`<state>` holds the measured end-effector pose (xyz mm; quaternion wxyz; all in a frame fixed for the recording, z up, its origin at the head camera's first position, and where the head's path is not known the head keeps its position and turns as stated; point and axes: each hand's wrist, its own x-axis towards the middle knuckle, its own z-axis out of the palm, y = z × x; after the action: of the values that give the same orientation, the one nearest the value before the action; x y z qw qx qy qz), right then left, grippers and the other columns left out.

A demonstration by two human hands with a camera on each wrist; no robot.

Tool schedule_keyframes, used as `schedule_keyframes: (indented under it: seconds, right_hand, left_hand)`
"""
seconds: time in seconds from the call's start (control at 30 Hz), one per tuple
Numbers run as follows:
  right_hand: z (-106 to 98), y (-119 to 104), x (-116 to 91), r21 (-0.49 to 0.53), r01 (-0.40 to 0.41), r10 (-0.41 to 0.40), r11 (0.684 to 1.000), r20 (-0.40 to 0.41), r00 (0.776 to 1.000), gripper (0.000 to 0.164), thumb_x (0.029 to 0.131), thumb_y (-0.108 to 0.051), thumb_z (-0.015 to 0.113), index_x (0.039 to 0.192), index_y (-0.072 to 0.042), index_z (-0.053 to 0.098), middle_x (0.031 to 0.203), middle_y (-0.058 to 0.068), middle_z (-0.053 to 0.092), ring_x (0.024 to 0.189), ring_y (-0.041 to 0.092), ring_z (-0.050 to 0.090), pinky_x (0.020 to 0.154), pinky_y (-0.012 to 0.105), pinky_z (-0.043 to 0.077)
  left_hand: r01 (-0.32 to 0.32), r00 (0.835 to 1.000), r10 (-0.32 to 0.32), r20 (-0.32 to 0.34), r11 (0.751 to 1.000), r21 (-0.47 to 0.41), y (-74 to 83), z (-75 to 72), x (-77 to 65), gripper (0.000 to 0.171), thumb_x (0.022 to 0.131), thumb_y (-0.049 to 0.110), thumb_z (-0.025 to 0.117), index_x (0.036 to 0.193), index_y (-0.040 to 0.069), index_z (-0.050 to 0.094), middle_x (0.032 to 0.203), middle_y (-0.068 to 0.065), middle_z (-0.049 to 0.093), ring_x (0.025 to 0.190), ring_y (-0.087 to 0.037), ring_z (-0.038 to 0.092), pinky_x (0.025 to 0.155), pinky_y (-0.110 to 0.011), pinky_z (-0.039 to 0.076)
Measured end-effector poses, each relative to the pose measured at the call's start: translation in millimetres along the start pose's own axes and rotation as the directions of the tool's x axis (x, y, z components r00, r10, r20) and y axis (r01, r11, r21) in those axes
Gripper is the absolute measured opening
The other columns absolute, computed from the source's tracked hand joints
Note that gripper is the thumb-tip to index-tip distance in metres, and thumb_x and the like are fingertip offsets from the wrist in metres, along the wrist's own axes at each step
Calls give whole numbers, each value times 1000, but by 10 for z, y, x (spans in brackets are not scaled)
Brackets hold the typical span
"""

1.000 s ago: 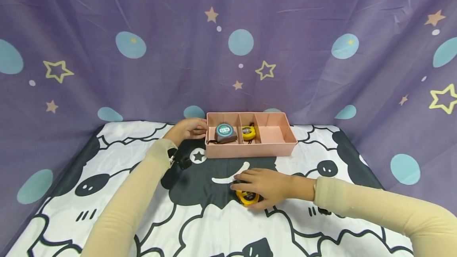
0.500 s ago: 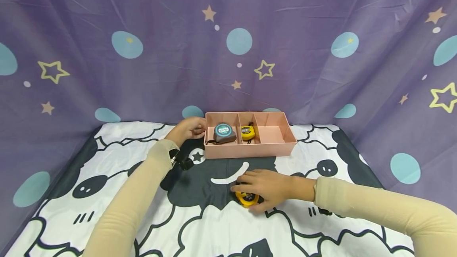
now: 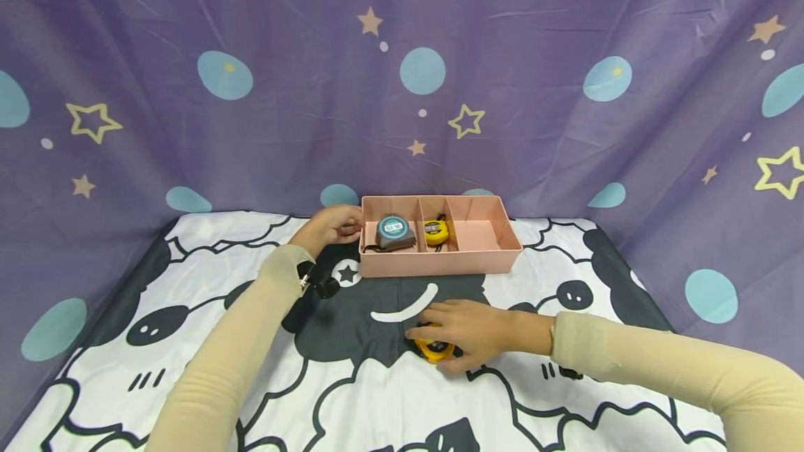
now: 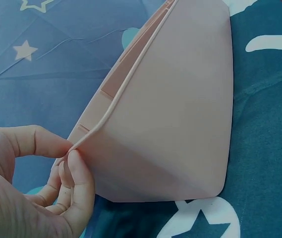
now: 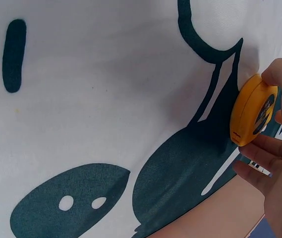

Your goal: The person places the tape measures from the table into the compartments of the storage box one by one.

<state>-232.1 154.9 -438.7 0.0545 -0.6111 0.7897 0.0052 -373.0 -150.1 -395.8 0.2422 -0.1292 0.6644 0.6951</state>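
Observation:
A pink divided box [image 3: 440, 265] stands toward the back of the cloth. Its left compartment holds a grey tape measure [image 3: 394, 230] with a teal face, and the narrow middle one a small yellow tape measure [image 3: 436, 231]. My left hand [image 3: 333, 226] is at the box's left end; in the left wrist view its thumb and finger [image 4: 83, 173] pinch the rim at a corner. In front of the box, my right hand [image 3: 467, 333] grips a larger yellow tape measure [image 5: 252, 111] between thumb and fingers, close over the cloth. The hand covers part of it in the head view.
The box's right compartment [image 3: 480, 229] shows its bare floor. A white and black cartoon-print cloth [image 3: 389, 410] lies under everything. Right behind the box hangs a purple curtain [image 3: 314, 89] with stars and blue dots.

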Motion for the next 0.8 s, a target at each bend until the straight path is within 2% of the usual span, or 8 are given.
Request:
schedule_keyframes:
  seconds: [0.1, 0.17, 0.23, 0.4, 0.53, 0.8]
  right_hand:
    - [9, 0, 12, -7, 7, -7, 1000, -7, 1000, 61, 97, -47, 62, 152, -24, 46, 131, 0, 58, 113, 12, 58, 100, 35, 54]
    - [11, -5, 22, -14, 14, -15, 1000, -11, 1000, 60, 97, -46, 62, 151, -24, 47, 128, -1, 58, 110, 11, 58, 99, 33, 54]
    - [8, -11, 32, -20, 20, -21, 1000, -11, 1000, 60, 97, -45, 63, 151, -24, 47, 125, -2, 59, 107, 10, 57, 99, 33, 54]
    - [-1, -21, 50, -36, 36, -36, 999, -11, 999, 57, 96, -43, 63, 149, -23, 50, 121, -2, 59, 103, 9, 56, 99, 32, 53]
    - [13, -22, 68, -56, 51, -52, 997, -17, 998, 56, 95, -41, 64, 146, -22, 52, 120, -2, 59, 102, 9, 55, 96, 30, 54]
    - [-9, -45, 93, -70, 75, -78, 995, -37, 996, 54, 93, -38, 67, 142, -21, 56, 117, -1, 57, 99, 8, 52, 78, 20, 51]
  left_hand:
    - [8, 1000, -7, -19, 1000, 28, 44, 40, -93, 34, 88, -5, 50, 120, 7, 56, 93, -3, 54, 67, -7, 59, 74, -20, 56]
    - [11, 1000, -10, -19, 999, 40, 44, 44, -81, 46, 89, -5, 49, 134, 4, 49, 98, -4, 52, 68, -7, 59, 75, -20, 55]
    - [13, 1000, -12, -26, 999, 40, 32, 41, -36, 53, 89, -5, 49, 142, 3, 45, 100, -4, 51, 68, -7, 59, 73, -19, 55]
    - [5, 999, -4, -42, 1000, 27, -25, 7, 79, 60, 88, -5, 52, 147, 7, 43, 97, -2, 51, 66, -6, 57, 68, -19, 54]
    - [4, 999, -2, -44, 1000, 30, -46, 2, 96, 63, 89, -4, 53, 150, 9, 41, 98, -1, 50, 66, -5, 56, 67, -18, 53]
    - [-1, 999, 2, -42, 999, 34, -58, -1, 88, 65, 88, -4, 53, 151, 8, 40, 94, 0, 50, 67, -6, 56, 61, -18, 52]
